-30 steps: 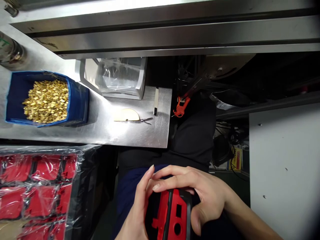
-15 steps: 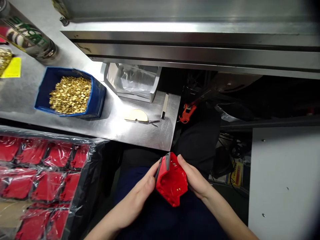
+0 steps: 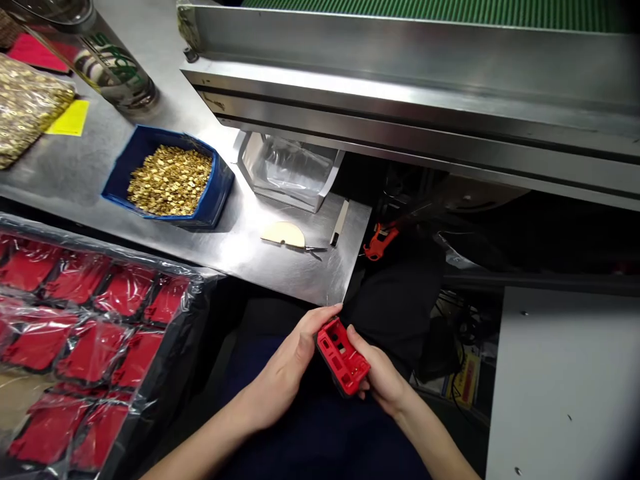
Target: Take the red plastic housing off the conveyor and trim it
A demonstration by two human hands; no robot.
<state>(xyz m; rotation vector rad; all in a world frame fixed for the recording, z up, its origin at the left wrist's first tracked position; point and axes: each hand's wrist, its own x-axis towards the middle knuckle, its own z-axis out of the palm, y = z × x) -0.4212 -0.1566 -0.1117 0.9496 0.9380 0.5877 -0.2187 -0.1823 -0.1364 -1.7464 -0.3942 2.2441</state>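
Note:
A red and black plastic housing (image 3: 343,357) is held over my lap, its hollow inside with slots and small openings facing up. My right hand (image 3: 383,373) grips its right side, thumb on the near edge and fingertips curled underneath. Along the left side lies my left hand (image 3: 285,367), fingers straight against the far corner and thumb raised; its undersides are hidden. Just beyond, on the metal bench (image 3: 325,280), are a cream half-round piece (image 3: 283,234), small dark-tipped tweezers or pins (image 3: 315,249) and a white stick-like tool (image 3: 339,223).
A blue bin (image 3: 220,193) holds small brass parts, near a clear bin (image 3: 290,167) with plastic film. Left is a plastic-lined crate (image 3: 200,293) of red parts. A bottle (image 3: 120,73), a bag of brass parts (image 3: 30,107) and a conveyor frame (image 3: 375,87) stand behind. An orange tool (image 3: 380,241) hangs beyond the bench end.
The housing has been turned in my hands, so a slotted side now shows instead of the deep cavity. My head view has shifted, bringing the green conveyor belt into sight.

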